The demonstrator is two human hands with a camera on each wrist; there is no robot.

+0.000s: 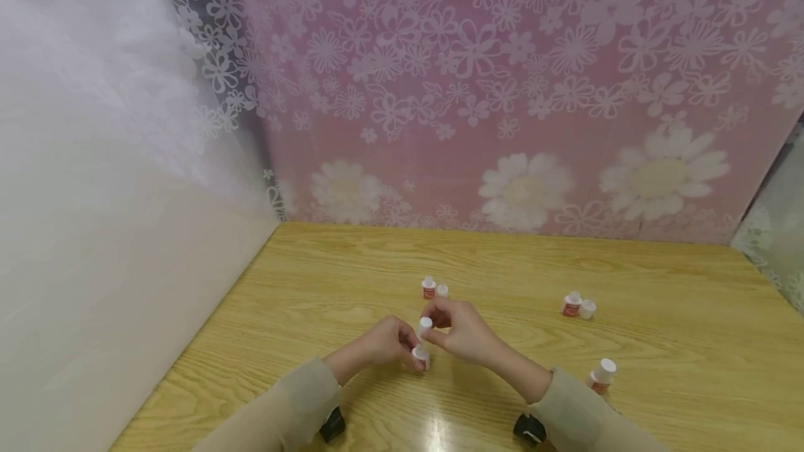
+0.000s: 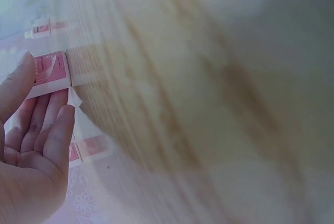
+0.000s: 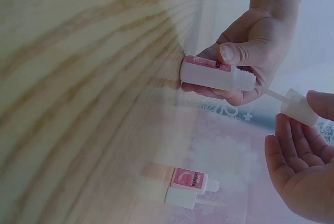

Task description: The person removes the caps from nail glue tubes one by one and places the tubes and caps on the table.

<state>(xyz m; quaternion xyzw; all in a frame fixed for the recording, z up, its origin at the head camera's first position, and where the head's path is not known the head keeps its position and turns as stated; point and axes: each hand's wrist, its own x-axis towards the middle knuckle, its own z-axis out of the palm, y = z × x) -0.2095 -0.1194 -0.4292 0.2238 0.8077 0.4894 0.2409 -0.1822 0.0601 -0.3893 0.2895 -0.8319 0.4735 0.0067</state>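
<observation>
My left hand [image 1: 383,342] grips a small white bottle [image 1: 421,359] with a pink label, upright on the table. Thumb and fingers of my right hand [image 1: 467,333] pinch a white cap [image 1: 425,325] just above the bottle's neck. In the right wrist view a thin pale stem [image 3: 272,94] runs from the cap to the threaded mouth of the bottle [image 3: 211,78]; whether its tip is inside I cannot tell. The left wrist view shows the label side of the bottle [image 2: 52,72] between thumb and fingers.
Behind my hands an uncapped bottle [image 1: 429,289] stands beside its cap [image 1: 442,290]. Another uncapped bottle [image 1: 571,305] with its cap [image 1: 587,310] is farther right. A capped bottle [image 1: 601,375] stands near my right forearm. A flowered pink curtain [image 1: 440,89] hangs behind the wooden table [image 1: 326,264].
</observation>
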